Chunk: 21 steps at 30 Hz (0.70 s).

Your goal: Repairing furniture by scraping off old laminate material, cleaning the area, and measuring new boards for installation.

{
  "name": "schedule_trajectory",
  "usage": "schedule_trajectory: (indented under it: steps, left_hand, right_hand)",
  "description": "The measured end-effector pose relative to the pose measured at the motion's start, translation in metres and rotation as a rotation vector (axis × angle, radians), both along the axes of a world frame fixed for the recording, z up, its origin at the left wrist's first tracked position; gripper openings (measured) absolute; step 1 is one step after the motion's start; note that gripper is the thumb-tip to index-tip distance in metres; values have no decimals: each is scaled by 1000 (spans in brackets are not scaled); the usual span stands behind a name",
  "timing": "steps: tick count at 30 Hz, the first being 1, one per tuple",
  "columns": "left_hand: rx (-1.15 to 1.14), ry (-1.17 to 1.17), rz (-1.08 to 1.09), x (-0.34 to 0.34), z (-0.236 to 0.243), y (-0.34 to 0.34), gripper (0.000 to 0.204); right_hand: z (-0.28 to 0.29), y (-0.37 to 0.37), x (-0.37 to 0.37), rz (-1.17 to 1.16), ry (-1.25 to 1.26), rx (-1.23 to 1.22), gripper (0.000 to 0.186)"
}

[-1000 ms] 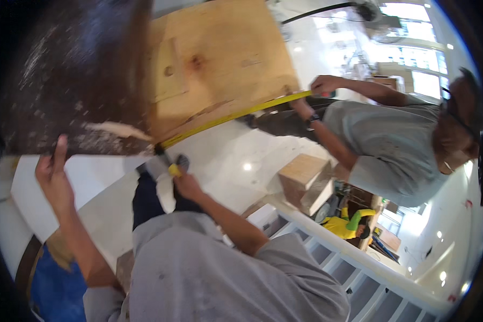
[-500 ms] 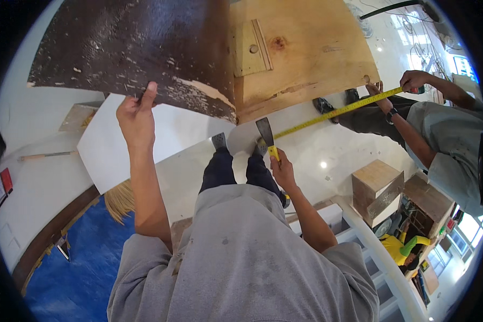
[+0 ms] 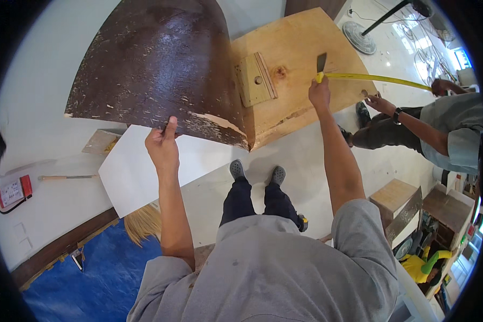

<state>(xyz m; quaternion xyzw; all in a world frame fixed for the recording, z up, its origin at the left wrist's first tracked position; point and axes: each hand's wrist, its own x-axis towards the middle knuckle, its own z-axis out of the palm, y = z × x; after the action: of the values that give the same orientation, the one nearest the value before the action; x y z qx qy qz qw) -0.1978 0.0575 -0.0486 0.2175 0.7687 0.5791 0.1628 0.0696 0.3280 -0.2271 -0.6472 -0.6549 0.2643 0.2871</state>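
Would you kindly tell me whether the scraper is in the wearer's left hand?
No, the scraper is in the right hand, while the left hand holds the lower edge of the dark brown panel.

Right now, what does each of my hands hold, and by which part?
Your left hand holds the dark board by its lower edge. Your right hand holds the scraper by its yellow handle; whether it also grips the tape, I cannot tell.

Mid-frame, a hand could pass above the floor (image 3: 306, 180) between the left forearm (image 3: 174, 217) and right forearm (image 3: 339, 155). The dark board (image 3: 155, 64) bars the upper left; the yellow tape measure (image 3: 383, 79) and a co-worker's hand (image 3: 381, 105) obstruct the upper right.
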Motion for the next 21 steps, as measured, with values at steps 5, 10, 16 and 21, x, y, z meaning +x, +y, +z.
schedule_trajectory:
  steps: [5,10,16,21]
  left_hand:
    - [25,-44,-26,-1,-3,3,23]
    - [-46,-18,-36,5,0,6,20]
    - [-5,-38,-30,16,-5,15,23]
    - [-33,25,-52,35,-17,35,28]
  right_hand:
    - [-12,3,-11,-122,74,63,50]
    - [-57,-28,-37,364,-113,-209,55]
    - [-73,-58,-50,521,-196,-351,56]
    - [-77,-54,-57,543,-100,-356,57]
